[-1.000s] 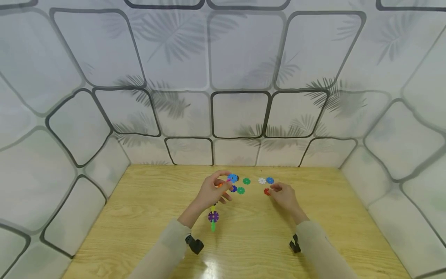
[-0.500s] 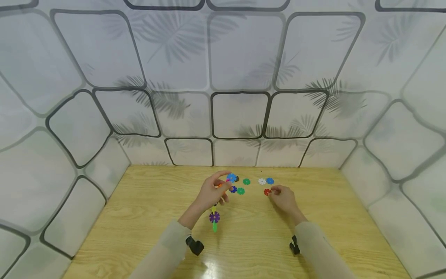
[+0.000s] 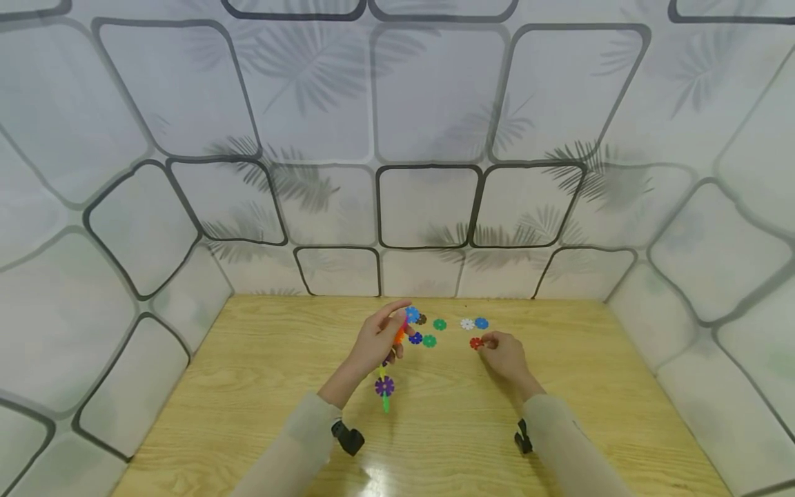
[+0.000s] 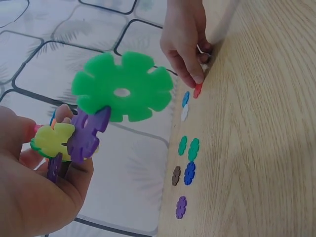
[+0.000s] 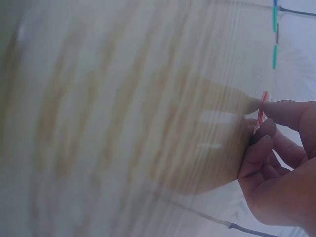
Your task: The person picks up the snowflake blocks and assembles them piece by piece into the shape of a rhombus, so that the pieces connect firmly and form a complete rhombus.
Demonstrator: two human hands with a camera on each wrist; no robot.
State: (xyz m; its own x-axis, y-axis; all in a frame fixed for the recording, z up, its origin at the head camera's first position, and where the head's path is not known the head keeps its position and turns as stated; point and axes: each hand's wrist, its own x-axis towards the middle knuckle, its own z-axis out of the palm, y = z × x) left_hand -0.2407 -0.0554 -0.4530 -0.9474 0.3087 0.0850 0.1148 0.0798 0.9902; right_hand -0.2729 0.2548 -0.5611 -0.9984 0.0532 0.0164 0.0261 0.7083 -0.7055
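Left hand (image 3: 375, 339): clamped around the chain (image 3: 384, 386), left of the red disc (image 3: 475, 343), probably held high so it dangles freely.
Right hand (image 3: 506, 353): red disc pinched by its edge, perhaps leaving slots exposed.
Chain: bright flower-shaped discs (image 4: 103, 81) slotted together (green, purple, yellow visible).
Tabletop (image 3: 447, 414): white disc (image 3: 467, 324) laid just behind the red disc.

Left hand (image 4: 47, 195) grips joined discs (image 4: 88, 140) — green, purple, yellow.

Both forearms (image 3: 290, 436) extend forward, left fingers (image 4: 80, 178) curled, right fingers (image 4: 192, 65) pinched together.
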